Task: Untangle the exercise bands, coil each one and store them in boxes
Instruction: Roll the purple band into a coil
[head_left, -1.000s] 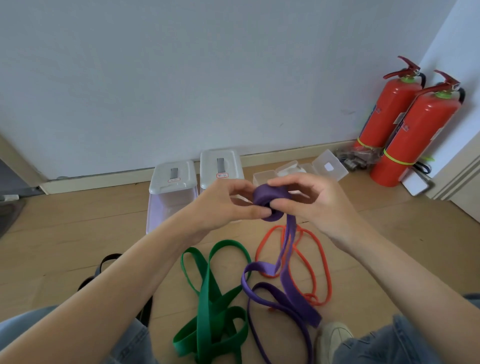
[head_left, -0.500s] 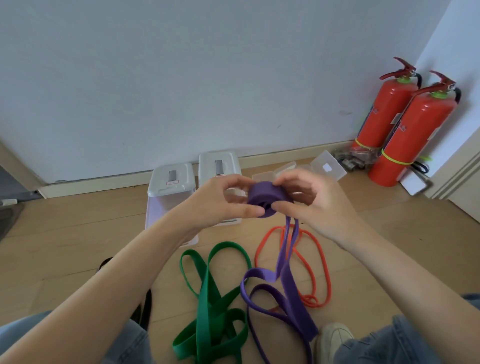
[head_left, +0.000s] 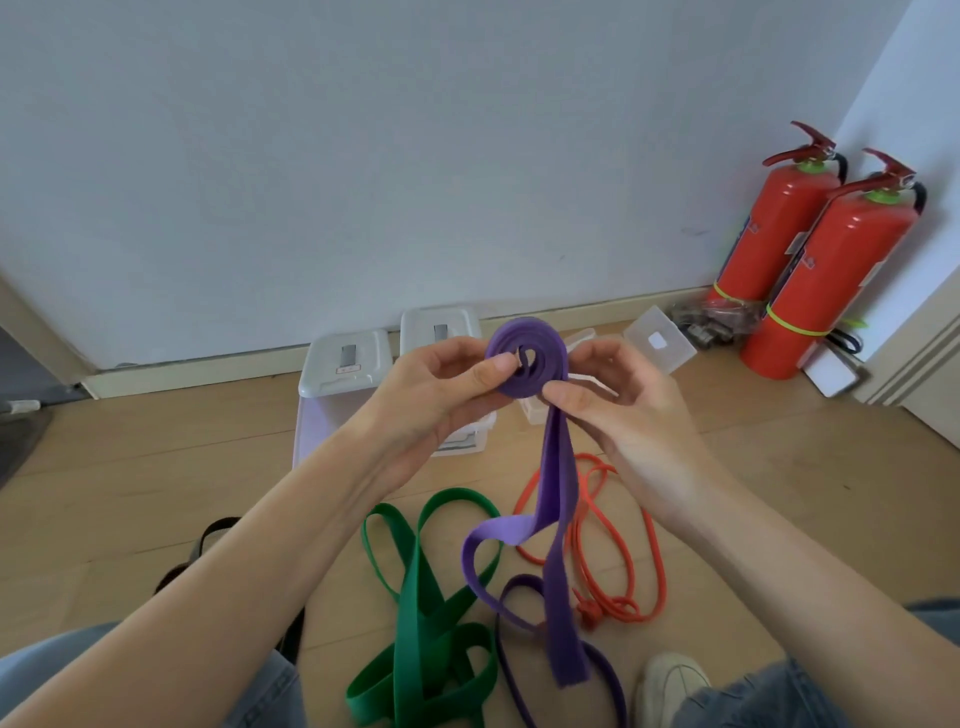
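At frame centre, left hand (head_left: 441, 384) and right hand (head_left: 618, 410) each pinch a half-coiled purple exercise band (head_left: 527, 358), its tail hanging down.

"Can you read anything from where you stand?"

"Not a word. The two red fire extinguishers (head_left: 789, 244) in the far right corner carry printed labels, but the print is too blurred to make out."

"And the boxes by the wall?"

"The left lidded box (head_left: 345, 364) has a small sticker with red marks under its latch. Too small to read. Same for the box beside it (head_left: 439, 325)."
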